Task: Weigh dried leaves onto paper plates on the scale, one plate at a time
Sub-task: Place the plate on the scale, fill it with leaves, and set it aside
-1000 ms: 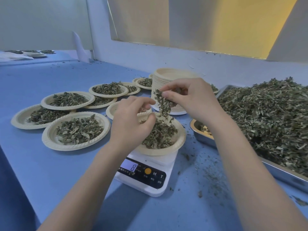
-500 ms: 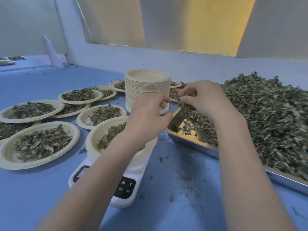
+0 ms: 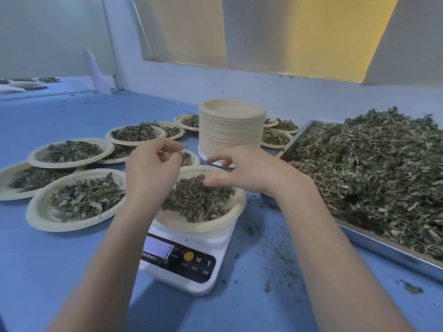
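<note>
A white digital scale (image 3: 203,245) stands in the middle of the blue table, with a paper plate (image 3: 217,222) on it. Dried leaves (image 3: 196,200) fill the plate. My left hand (image 3: 151,173) hovers over the plate's left rim, fingers curled, the fingertips pinched together on what looks like a few leaf bits. Over the plate's far right side my right hand (image 3: 244,171) has loosely spread fingers that hold nothing, the thumb close to the leaves. To the right, a metal tray (image 3: 383,246) carries the big leaf pile (image 3: 371,168).
A tall stack of unused paper plates (image 3: 231,125) stands just behind the scale. Several filled plates (image 3: 76,200) lie to the left and behind. Leaf crumbs litter the table (image 3: 271,271) between the scale and the tray. A wall runs along the back.
My right hand carried a pinch from the tray's corner back over the plate on the scale and now holds nothing. The left hand stayed near the plate's left rim. The view swung left.
</note>
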Tool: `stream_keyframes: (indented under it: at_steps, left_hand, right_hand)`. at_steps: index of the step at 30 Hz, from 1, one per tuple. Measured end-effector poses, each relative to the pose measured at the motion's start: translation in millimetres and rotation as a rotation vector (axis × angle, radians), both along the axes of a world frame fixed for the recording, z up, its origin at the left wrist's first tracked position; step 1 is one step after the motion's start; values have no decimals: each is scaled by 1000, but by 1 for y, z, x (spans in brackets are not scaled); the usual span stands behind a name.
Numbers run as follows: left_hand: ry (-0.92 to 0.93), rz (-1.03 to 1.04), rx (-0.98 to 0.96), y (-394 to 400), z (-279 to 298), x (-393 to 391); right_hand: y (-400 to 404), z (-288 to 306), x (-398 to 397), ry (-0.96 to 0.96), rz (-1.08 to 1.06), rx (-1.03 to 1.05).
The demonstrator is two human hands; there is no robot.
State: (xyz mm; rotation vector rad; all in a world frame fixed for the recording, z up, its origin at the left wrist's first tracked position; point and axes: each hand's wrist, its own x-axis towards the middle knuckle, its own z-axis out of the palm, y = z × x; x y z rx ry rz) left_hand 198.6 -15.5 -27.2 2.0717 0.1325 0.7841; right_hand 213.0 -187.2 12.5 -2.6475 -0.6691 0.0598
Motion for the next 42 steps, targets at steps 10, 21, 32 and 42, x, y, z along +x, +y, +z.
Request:
stream_keyframes:
  at_steps: [10, 21, 32, 42]
  left_hand:
    - [7, 125, -283, 30, -30, -13]
    - [251, -54, -184, 26, -43, -15]
    - [219, 77, -319, 48, -26, -13]
    - [149, 216, -269, 119, -15, -6]
  right_hand:
    - [19, -9, -2, 33, 32, -56]
    - [-18, -2, -5, 335, -1, -281]
    - [-16, -12, 8, 253, 9, 219]
    - [92, -17, 56, -48, -27, 286]
